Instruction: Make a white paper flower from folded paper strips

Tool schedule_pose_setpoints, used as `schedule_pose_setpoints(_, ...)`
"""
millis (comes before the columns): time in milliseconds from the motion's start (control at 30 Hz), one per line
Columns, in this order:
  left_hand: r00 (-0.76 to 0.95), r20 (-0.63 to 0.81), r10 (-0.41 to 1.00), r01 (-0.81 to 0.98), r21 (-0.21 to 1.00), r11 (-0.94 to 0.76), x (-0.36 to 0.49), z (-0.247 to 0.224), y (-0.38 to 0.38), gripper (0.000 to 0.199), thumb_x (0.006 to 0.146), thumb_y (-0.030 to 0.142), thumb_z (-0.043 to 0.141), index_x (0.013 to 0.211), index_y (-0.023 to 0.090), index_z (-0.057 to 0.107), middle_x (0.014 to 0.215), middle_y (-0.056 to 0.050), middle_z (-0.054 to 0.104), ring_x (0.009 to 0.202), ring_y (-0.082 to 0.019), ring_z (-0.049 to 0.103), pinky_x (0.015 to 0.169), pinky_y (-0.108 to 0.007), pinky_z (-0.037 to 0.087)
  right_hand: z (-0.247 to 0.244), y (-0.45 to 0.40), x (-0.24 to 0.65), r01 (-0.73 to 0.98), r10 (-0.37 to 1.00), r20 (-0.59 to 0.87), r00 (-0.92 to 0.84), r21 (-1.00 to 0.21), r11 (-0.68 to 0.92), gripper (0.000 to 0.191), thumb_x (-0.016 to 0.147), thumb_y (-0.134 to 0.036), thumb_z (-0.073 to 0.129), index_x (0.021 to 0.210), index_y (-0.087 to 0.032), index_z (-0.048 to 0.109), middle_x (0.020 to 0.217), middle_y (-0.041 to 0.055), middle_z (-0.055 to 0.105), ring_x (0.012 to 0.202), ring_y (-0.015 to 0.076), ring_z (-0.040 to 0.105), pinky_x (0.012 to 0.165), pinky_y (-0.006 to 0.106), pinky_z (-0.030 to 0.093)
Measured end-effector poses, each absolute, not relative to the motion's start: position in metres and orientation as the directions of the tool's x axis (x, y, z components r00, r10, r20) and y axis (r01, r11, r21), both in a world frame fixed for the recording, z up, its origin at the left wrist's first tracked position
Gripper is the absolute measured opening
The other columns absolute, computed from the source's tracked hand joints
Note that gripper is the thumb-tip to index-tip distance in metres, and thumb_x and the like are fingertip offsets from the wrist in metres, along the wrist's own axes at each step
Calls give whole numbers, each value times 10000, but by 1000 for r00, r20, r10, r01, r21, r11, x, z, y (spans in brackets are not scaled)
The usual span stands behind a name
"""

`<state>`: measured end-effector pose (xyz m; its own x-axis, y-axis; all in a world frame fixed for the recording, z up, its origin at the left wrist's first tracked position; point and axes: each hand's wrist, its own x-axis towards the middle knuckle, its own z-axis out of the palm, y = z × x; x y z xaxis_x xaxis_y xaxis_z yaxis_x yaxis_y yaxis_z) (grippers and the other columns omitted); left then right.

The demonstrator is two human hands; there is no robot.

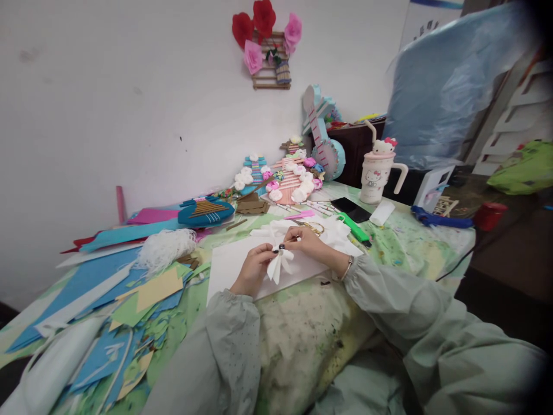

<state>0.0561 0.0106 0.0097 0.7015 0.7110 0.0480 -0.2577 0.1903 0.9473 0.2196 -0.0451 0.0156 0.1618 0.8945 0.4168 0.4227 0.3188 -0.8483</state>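
A small white paper figure (280,266) with petal-like strips hanging down and a dark spot at its top is held up in the middle. My left hand (253,268) pinches it from the left, fingers closed. From the right, my right hand (309,245) has its fingers pinched together at the top of the figure; whatever lies between those fingertips is too small to make out. Under both hands lies a white sheet (228,265). Gold-handled scissors (318,229) rest just behind my right hand, beside crumpled white paper (339,230).
Coloured paper and scraps (159,288) and white shredded strands (166,249) lie left. Behind are paper-flower crafts (291,178), a black phone (351,210), a green cutter (355,228) and a pink-white tumbler (377,176). A blue hot-glue-gun-like tool (440,219) sits right.
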Motion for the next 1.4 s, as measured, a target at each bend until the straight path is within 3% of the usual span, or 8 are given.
schedule_pose_setpoints(900,703,87,706,-266,953,147,57,7,11,64,571,138,639,630,128,615,632,9,579,616,-105,507,574,-211,349,11,-40,223,476,896,408,177,-832,285,193,655,-327,660,621,-137,648,627,13,613,629,134,547,596,238,410)
schedule_pose_setpoints(1400,694,81,715,-301,935,186,57,8,10,130,589,182,669,699,117,650,681,-11,615,624,-128,547,600,-245,417,6,-37,226,565,856,493,159,-756,331,134,711,-267,607,684,-139,640,637,7,592,602,118,516,588,228,389)
